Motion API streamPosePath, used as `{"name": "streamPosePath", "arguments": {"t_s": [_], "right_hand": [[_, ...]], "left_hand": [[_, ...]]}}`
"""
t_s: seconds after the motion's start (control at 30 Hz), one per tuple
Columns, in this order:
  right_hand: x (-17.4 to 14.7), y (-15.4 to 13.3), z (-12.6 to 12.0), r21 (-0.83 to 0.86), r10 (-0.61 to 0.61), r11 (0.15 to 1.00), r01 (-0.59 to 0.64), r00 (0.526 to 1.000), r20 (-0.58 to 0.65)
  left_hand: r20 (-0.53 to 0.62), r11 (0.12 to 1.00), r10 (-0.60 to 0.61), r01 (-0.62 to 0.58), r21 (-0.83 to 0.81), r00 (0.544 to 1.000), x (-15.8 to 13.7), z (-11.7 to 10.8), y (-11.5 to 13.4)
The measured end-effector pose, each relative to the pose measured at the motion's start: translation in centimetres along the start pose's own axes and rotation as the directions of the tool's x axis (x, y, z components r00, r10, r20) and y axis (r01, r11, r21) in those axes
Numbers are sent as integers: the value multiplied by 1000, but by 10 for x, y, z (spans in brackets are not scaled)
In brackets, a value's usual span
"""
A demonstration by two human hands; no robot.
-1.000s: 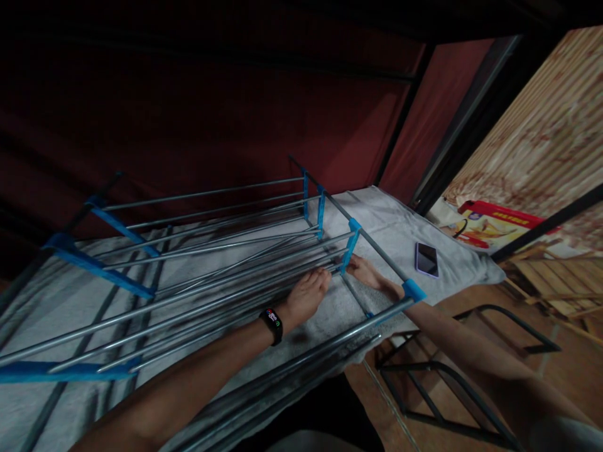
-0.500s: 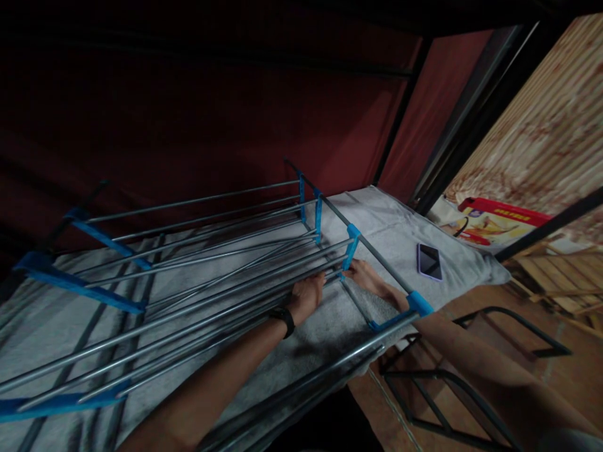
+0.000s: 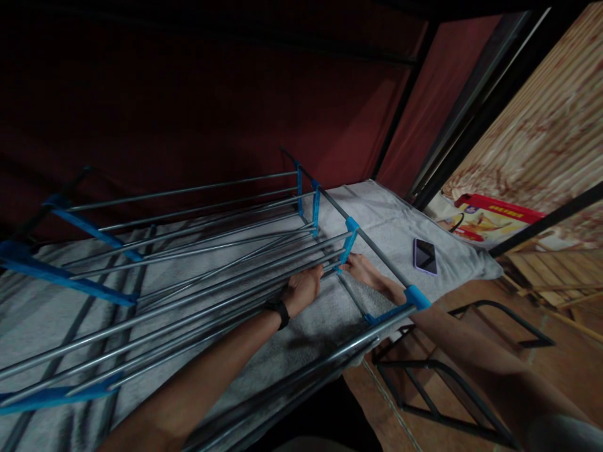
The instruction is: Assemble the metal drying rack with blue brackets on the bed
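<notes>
A rack of grey metal tubes (image 3: 198, 290) joined by blue plastic brackets lies on its side on a grey cloth. My left hand (image 3: 304, 289), with a dark band at the wrist, is closed round a lower tube close to its right end. Just to the right, my right hand (image 3: 362, 271) pinches the bottom of a blue bracket (image 3: 349, 242) where that tube meets it. My right forearm passes under the rack's side pole (image 3: 384, 254). The fingertips of both hands are partly hidden.
A phone (image 3: 425, 257) lies on the grey cloth (image 3: 377, 204) at the right. Beyond it are a red and yellow box (image 3: 494, 216) and a wooden slatted piece (image 3: 556, 276). A black metal frame (image 3: 438, 364) stands on the tiled floor. Dark red panels (image 3: 211, 125) rise behind the rack.
The view has shifted slightly, so the rack appears a little further left and higher. Both hands keep nearly the same places at the tube end and bracket.
</notes>
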State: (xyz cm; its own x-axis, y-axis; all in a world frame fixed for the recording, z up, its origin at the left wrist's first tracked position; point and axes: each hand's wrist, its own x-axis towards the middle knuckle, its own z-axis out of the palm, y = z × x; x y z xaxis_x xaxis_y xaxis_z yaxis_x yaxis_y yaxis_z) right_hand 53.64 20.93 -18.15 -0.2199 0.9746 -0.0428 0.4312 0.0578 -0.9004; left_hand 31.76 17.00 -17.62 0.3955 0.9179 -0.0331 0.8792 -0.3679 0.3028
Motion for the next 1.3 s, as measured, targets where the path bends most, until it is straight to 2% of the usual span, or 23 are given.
{"name": "streamPosePath", "arguments": {"t_s": [0.2, 0.5, 0.6, 0.77, 0.9, 1.07, 1.2, 1.3], "right_hand": [[4, 7, -1, -340, -72, 935, 99, 993, 92], [8, 21, 1, -453, -110, 880, 143, 989, 97], [13, 36, -2, -519, -132, 845, 131, 991, 35], [21, 57, -3, -522, -158, 840, 150, 987, 29], [16, 58, 0, -485, -142, 865, 130, 990, 12], [14, 64, 2, -489, -102, 867, 96, 995, 15], [17, 72, 0, -519, -87, 851, 79, 996, 7], [16, 66, 2, -481, -97, 872, 93, 995, 17]], "left_hand": [[19, 999, 38, -38, -39, 999, -1, -5, 0], [2, 995, 31, -31, -98, 1000, -4, -1, 5], [0, 991, 25, -25, -132, 1000, -6, 2, 7], [-2, 986, 53, -52, -156, 999, -5, 4, 5], [-20, 989, 74, -76, -123, 997, -12, -1, 3], [24, 991, 74, -71, -114, 997, -24, -5, -7], [4, 991, 108, -107, -83, 994, -24, -4, -15], [-21, 990, 138, -138, -23, 990, -24, -5, -14]]}}
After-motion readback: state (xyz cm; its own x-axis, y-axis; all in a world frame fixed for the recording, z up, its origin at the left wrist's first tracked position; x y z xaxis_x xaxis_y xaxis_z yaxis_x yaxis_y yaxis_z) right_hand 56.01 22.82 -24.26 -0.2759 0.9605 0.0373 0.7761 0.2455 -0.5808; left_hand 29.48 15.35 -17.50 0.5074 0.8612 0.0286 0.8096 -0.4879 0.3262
